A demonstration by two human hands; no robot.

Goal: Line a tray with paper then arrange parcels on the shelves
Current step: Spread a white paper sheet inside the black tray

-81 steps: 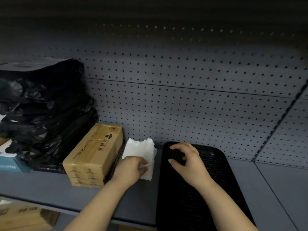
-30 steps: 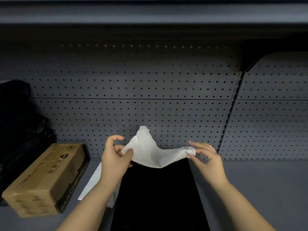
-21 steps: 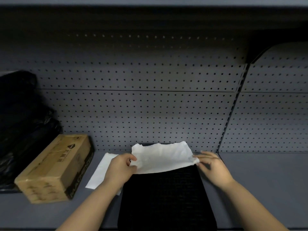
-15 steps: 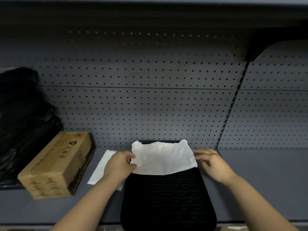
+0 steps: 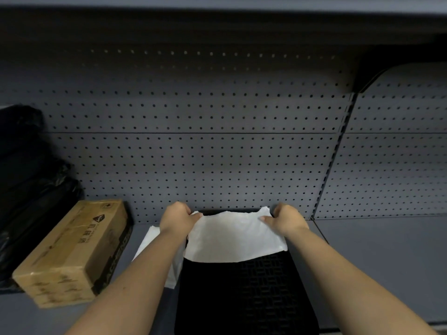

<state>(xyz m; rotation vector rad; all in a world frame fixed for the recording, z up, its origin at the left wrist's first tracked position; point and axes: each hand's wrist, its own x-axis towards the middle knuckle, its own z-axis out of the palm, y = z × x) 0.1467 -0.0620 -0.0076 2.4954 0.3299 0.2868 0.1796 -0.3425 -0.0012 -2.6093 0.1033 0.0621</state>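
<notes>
Head view: both arms reach forward; the left hand [image 5: 177, 217] and right hand [image 5: 286, 220] each pinch a far corner of white paper [image 5: 234, 238] covering the 12 o'clock end of the black tray [image 5: 266, 288].

The grey shelf [image 5: 375, 250] carries 1 black tray [image 5: 254, 298] in the middle, loose white paper [image 5: 148, 240] just left of it, then 1 cardboard box [image 5: 72, 250] and black bags [image 5: 29, 189].

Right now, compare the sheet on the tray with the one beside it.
The tray sheet covers the far end of the tray; the side sheet lies on the shelf. The left hand and right hand grip the tray sheet; neither holds the side sheet. Both are white paper.
</notes>
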